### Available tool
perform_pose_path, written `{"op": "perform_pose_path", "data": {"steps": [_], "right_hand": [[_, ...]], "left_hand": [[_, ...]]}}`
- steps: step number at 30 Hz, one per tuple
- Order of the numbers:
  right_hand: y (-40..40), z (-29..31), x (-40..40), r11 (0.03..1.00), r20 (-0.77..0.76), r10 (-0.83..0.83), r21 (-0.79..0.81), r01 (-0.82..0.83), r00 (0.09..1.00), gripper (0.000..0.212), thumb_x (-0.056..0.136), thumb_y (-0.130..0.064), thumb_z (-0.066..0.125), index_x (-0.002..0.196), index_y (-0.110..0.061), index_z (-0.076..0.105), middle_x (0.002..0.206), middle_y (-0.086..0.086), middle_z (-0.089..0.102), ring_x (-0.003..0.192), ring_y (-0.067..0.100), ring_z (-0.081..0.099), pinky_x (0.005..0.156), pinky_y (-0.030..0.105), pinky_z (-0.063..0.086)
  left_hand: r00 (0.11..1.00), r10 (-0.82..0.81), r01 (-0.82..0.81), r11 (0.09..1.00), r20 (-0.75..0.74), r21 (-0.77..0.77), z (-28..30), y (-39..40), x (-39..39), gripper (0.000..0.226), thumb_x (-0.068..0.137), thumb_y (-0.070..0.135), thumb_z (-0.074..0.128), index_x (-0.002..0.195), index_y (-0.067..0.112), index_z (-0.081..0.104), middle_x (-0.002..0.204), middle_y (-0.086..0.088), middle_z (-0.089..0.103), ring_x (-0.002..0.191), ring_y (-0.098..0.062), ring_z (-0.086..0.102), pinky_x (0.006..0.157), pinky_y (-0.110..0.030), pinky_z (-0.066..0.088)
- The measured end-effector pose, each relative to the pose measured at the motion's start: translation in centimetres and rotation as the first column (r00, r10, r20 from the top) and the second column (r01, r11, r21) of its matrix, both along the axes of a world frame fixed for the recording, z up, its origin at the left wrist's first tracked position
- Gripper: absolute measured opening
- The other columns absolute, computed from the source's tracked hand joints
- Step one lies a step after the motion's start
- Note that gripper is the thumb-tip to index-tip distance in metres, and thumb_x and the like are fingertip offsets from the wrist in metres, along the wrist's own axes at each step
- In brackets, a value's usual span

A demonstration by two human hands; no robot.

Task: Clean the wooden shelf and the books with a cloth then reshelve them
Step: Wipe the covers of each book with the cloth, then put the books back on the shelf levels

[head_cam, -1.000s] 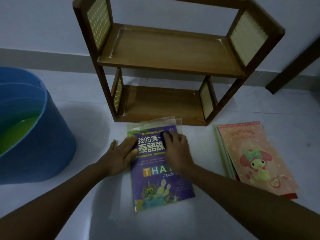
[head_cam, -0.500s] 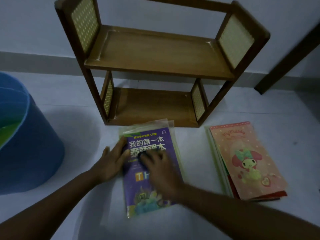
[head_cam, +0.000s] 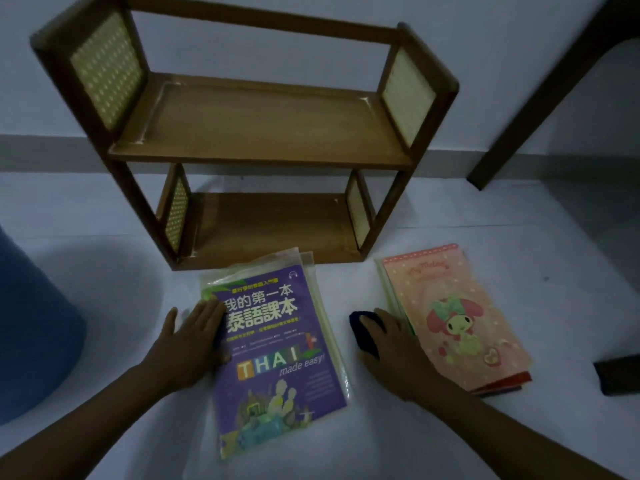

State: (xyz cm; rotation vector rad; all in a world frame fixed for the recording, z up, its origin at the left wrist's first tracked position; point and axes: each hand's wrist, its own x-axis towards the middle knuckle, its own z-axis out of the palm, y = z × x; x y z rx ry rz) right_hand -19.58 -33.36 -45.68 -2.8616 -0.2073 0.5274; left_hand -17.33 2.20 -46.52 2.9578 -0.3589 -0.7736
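Sliding off the purple book (head_cam: 277, 344), the right hand (head_cam: 388, 348) now presses the dark cloth (head_cam: 360, 332) to the floor beside it; left hand (head_cam: 194, 344) lies flat, steadying. Next, wipe cover edges evenly.

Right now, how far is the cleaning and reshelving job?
Done: the wooden shelf stands bare, both levels without books. In hand: the left hand lies flat on the purple book; the right hand rests on the dark cloth between the stacks. Left: the pink stack and all reshelving.
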Motion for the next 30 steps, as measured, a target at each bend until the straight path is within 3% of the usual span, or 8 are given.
{"op": "perform_pose_path", "data": {"steps": [5,11,13,15,18,21,26,30], "right_hand": [[-6.7,4.9,3.5,0.946,0.249,-0.323,0.081,0.313,0.913,0.051,0.092,-0.031,0.056,0.139,-0.016,0.044,0.149,0.011,0.037,0.133,0.031,0.037,0.109,0.043,0.034],[-16.7,4.0,5.3,0.645,0.010,-0.763,0.049,0.762,0.646,0.063,0.090,-0.039,0.059,0.139,-0.004,0.039,0.138,0.025,0.042,0.122,0.043,0.046,0.100,0.049,0.042],[-17.9,3.0,5.1,0.625,-0.080,-0.771,0.099,0.775,0.632,0.065,0.092,-0.042,0.055,0.140,-0.002,0.037,0.139,0.026,0.044,0.123,0.041,0.047,0.100,0.046,0.043],[-18.4,2.1,4.9,0.605,-0.178,-0.761,0.152,0.781,0.624,0.064,0.091,-0.048,0.053,0.135,-0.002,0.044,0.132,0.023,0.052,0.116,0.038,0.054,0.091,0.040,0.048],[-19.1,0.7,4.8,0.567,-0.194,-0.778,0.192,0.801,0.598,0.078,0.078,-0.063,0.050,0.133,-0.008,0.046,0.129,0.020,0.053,0.111,0.038,0.056,0.092,0.044,0.050],[-20.6,0.0,4.8,0.501,-0.243,-0.798,0.243,0.831,0.552,0.074,0.080,-0.061,0.054,0.133,-0.011,0.046,0.128,0.018,0.053,0.110,0.037,0.057,0.090,0.048,0.052],[-21.5,0.5,4.3,0.373,-0.365,-0.773,0.399,0.837,0.519,0.058,0.089,-0.053,0.054,0.126,-0.008,0.052,0.116,0.014,0.062,0.094,0.028,0.063,0.057,0.026,0.047],[-20.9,1.3,3.5,0.393,-0.311,-0.773,0.449,0.802,0.553,0.047,0.094,-0.044,0.052,0.125,-0.010,0.053,0.114,0.011,0.061,0.089,0.025,0.060,0.055,0.024,0.043]], "left_hand": [[0.987,-0.056,0.083,0.979,0.150,-0.184,4.3,-9.4,2.5,0.081,0.091,0.045,0.053,0.152,0.012,0.012,0.161,-0.006,0.011,0.148,-0.023,0.013,0.118,-0.045,0.012],[0.986,-0.112,-0.003,0.717,-0.121,-0.697,4.2,-26.4,4.4,0.039,0.088,0.036,0.050,0.106,0.002,0.055,0.111,-0.009,0.059,0.106,-0.033,0.058,0.089,-0.046,0.051],[0.944,0.037,-0.265,0.682,-0.329,-0.682,3.5,-30.5,4.9,0.051,0.087,0.041,0.051,0.117,0.000,0.050,0.115,-0.012,0.057,0.106,-0.033,0.057,0.089,-0.040,0.053],[0.859,0.199,-0.464,0.691,-0.471,-0.554,3.3,-33.6,4.7,0.085,0.090,0.047,0.051,0.149,0.002,0.010,0.145,-0.018,0.036,0.127,-0.033,0.043,0.105,-0.041,0.043],[0.745,0.382,-0.662,0.531,-0.547,-0.529,3.2,-36.7,4.0,0.099,0.092,0.040,0.054,0.147,0.005,-0.021,0.158,-0.019,0.003,0.142,-0.035,0.019,0.114,-0.045,0.030],[0.675,0.472,-0.734,0.354,-0.567,-0.579,2.9,-38.8,3.2,0.097,0.087,0.034,0.058,0.150,0.010,-0.012,0.159,-0.016,0.002,0.145,-0.033,0.014,0.115,-0.048,0.028],[0.521,0.633,-0.782,0.083,-0.573,-0.618,3.5,-39.5,3.1,0.067,0.078,0.028,0.066,0.134,0.011,0.033,0.127,-0.014,0.050,0.112,-0.032,0.054,0.092,-0.049,0.052],[0.536,0.648,-0.823,0.258,-0.541,-0.506,3.8,-38.9,4.3,0.045,0.085,0.029,0.056,0.123,0.005,0.048,0.123,-0.015,0.041,0.105,-0.033,0.051,0.090,-0.045,0.053]]}}
